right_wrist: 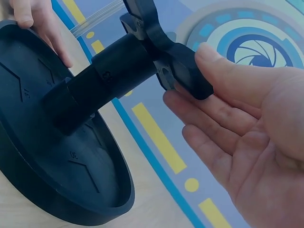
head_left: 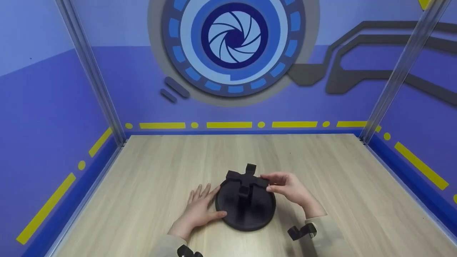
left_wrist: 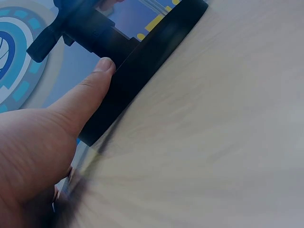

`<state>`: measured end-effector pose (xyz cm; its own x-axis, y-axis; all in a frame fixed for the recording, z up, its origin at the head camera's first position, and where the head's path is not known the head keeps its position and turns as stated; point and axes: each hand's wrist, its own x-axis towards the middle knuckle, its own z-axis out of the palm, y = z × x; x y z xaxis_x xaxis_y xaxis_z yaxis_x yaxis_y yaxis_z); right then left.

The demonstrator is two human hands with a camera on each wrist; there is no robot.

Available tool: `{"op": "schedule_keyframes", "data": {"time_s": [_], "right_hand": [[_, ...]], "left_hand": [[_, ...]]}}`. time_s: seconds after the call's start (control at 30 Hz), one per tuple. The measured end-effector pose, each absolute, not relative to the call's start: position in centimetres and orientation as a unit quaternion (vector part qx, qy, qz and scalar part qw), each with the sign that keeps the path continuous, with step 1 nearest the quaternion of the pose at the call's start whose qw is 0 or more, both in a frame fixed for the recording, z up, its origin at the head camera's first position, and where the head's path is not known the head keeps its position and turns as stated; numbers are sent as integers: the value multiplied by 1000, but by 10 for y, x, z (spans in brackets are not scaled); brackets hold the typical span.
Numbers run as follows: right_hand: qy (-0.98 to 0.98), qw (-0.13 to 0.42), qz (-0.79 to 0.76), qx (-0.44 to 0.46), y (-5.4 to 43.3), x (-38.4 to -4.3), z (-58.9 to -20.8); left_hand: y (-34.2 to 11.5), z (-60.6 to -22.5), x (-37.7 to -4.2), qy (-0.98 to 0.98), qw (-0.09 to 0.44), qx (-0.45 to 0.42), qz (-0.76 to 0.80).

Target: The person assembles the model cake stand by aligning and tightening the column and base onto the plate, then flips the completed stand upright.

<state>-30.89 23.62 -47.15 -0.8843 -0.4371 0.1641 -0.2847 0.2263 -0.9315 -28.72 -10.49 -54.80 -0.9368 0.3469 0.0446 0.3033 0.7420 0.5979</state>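
A black round base (head_left: 259, 216) with a raised rim lies on the wooden table. From its middle rises a thick black post (right_wrist: 104, 78), topped by a cross-shaped piece (head_left: 246, 177) with several short arms. My left hand (head_left: 200, 210) rests at the base's left side, fingers spread and straight, its thumb (left_wrist: 90, 88) on the rim. On the other side, my right hand (head_left: 292, 191) pinches the right arm of the cross-shaped piece between thumb and fingers. In the right wrist view, raised numbers and angled lines show inside the base.
The wooden table (head_left: 171, 160) meets blue printed walls (head_left: 121, 85) at the back and both sides. Metal posts (head_left: 89, 67) stand at the back corners. A black strap mount (head_left: 301, 232) sits on the right wrist.
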Motion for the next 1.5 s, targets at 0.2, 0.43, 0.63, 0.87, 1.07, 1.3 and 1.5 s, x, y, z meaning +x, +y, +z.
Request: {"op": "schedule_keyframes", "data": {"time_s": [0.2, 0.43, 0.63, 0.87, 1.07, 1.3, 1.5], "right_hand": [[785, 83, -564, -240, 234, -306, -469], [778, 103, -570, -242, 230, -302, -465], [785, 103, -559, -247, 226, -299, -462], [805, 77, -530, -255, 218, -295, -459], [822, 30, -499, -273, 209, -292, -457], [846, -10, -465, -261, 199, -285, -454], [865, -32, -438, -245, 195, -281, -451]], "left_hand": [[-105, -548, -287, 933, 27, 179, 311], [-105, -547, -287, 933, 24, 182, 311], [-105, -547, -286, 931, 18, 184, 315], [-105, -548, -286, 932, 18, 183, 312], [-106, -549, -286, 933, 16, 184, 310], [-106, -549, -286, 931, 17, 186, 312], [-105, -548, -287, 931, 23, 182, 317]]}}
